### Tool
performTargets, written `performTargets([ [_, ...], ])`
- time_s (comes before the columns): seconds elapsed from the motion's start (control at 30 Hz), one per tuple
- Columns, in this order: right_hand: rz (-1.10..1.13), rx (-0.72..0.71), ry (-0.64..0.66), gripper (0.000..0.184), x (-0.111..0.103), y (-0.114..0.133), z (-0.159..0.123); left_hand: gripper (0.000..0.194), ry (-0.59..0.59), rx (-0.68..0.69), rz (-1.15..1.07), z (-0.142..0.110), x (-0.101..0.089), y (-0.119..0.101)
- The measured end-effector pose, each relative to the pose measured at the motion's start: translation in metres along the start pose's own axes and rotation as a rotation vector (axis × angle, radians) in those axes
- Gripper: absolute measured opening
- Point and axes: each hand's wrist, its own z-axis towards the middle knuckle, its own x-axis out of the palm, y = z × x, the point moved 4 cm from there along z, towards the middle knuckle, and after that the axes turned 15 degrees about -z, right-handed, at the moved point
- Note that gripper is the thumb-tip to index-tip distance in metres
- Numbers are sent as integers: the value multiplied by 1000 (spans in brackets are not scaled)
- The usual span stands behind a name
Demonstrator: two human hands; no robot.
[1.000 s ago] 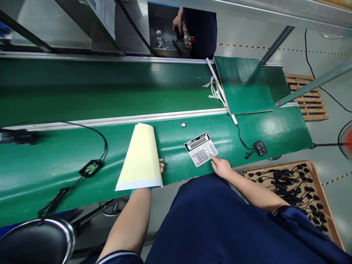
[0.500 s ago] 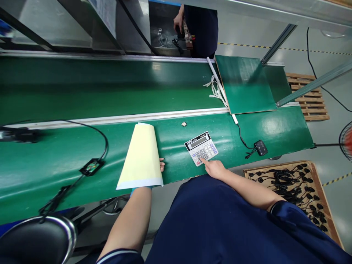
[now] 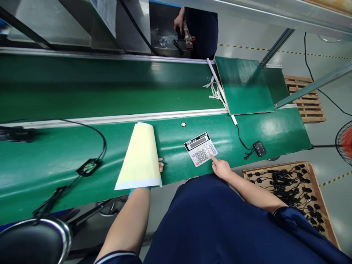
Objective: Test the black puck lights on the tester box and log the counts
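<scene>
The right hand pokes one finger onto the flat grey plastic calculator; the left hand grips smooth yellow paper sheets.

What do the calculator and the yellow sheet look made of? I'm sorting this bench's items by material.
Calculator: probably hard plastic, matt grey body, dark glossy display strip, small moulded keys. Yellow sheet: paper, matt, thin enough to curl over at its far end where the left hand holds it.
</scene>
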Motion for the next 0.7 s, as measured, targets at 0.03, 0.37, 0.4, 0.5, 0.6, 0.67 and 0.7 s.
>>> performTargets([
  [0.03, -1, 19, 5, 61, 3, -3, 0, 42, 3, 13, 17, -1, 1, 0],
  [0.37, 2, 59, 72, 68, 9, -5, -1, 32, -33, 116, 108, -6, 9, 3],
  [0.4, 4, 63, 69, 68, 9, -5, -1, 33, -32, 114, 93, -7, 11, 3],
  [0.5, 8, 61, 68, 69, 10, -5, -2, 36, -42, 111, 42, -10, 15, 4],
  [0.6, 9, 50, 63, 68, 10, -6, -3, 35, -57, 111, 44, -11, 15, 3],
  [0.67, 7, 44, 63, 68, 10, -6, -4, 35, -56, 104, 61, -10, 13, 3],
  [0.7, 6, 39, 61, 68, 10, -6, -4, 36, -54, 92, 66, -9, 12, 2],
])
